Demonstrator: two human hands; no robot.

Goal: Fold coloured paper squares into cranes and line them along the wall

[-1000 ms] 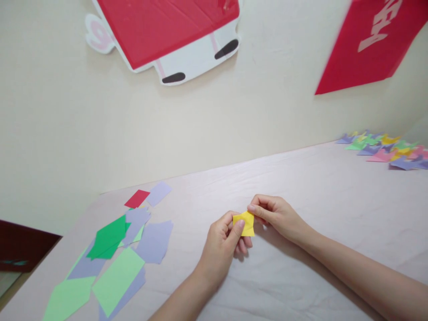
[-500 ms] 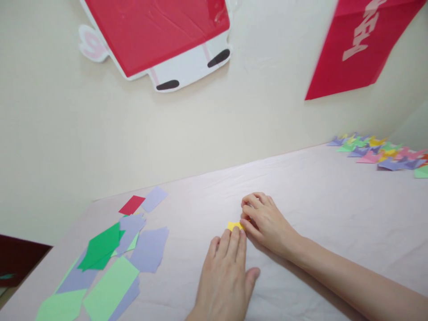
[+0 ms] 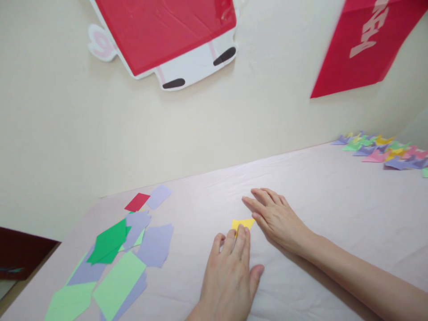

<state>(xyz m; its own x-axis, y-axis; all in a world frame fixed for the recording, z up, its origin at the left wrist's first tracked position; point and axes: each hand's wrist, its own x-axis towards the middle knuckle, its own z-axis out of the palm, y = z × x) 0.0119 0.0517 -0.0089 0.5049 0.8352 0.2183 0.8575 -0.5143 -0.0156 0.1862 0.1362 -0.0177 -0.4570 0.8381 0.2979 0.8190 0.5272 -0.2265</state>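
Observation:
A small yellow folded paper (image 3: 243,222) lies on the pale cloth of the table, its near part hidden under fingers. My left hand (image 3: 230,272) rests palm down with its fingertips pressing on that paper, fingers stretched and thumb out to the side. Just right of the paper is my right hand (image 3: 279,218), open, its fingers extended and slightly apart. The right thumb is by the paper's right corner; whether it touches I cannot tell. Nothing shows in the right hand.
Loose sheets in light green (image 3: 119,283), dark green (image 3: 109,243), purple (image 3: 155,245) and red (image 3: 137,202) lie on the left. Several folded paper pieces (image 3: 376,156) in mixed colours stand at the far right. Behind the table, the wall (image 3: 200,129) carries red decorations (image 3: 174,31).
My right hand has straightened its fingers and come off the yellow paper, moving slightly right. More of the paper shows. My left hand stays on it. The view has shifted a little.

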